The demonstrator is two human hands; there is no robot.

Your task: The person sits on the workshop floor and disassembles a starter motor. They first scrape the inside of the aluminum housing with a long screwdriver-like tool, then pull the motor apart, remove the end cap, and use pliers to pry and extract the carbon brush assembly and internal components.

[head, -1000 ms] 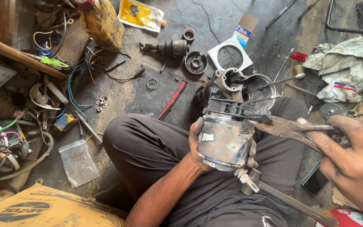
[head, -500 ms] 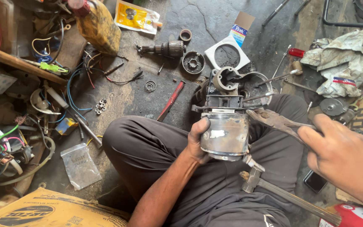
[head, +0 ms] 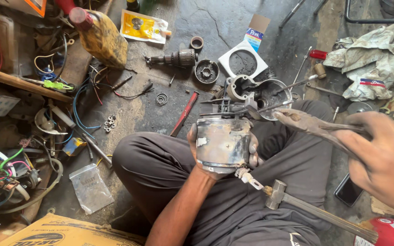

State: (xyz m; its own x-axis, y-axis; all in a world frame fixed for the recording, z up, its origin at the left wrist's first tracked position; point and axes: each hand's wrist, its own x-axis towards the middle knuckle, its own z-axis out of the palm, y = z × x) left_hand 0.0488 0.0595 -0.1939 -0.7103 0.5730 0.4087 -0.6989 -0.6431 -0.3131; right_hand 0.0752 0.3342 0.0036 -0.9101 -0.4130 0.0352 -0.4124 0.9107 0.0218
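Observation:
My left hand (head: pixel 201 150) grips a grimy cylindrical motor housing (head: pixel 223 142), holding it upright over my lap. My right hand (head: pixel 381 159) holds the handles of rusty pliers (head: pixel 308 124), whose jaws reach left to the black parts (head: pixel 226 108) on top of the housing. A short wire with a flat terminal (head: pixel 249 177) hangs from the housing's base. A hammer (head: pixel 306 207) lies across my right thigh, head near the housing.
On the concrete floor lie an armature shaft (head: pixel 175 58), a round gear plate (head: pixel 206 71), a metal end housing (head: pixel 261 91), a red-handled tool (head: pixel 184 114), a yellow oil bottle (head: pixel 100 38), loose nuts (head: pixel 110 122), tangled wires (head: pixel 5 168), rags (head: pixel 372 64) and a phone (head: pixel 349 191).
The motor housing and my left hand have shifted slightly left and up. My right hand with the pliers has risen and moved toward the housing's top.

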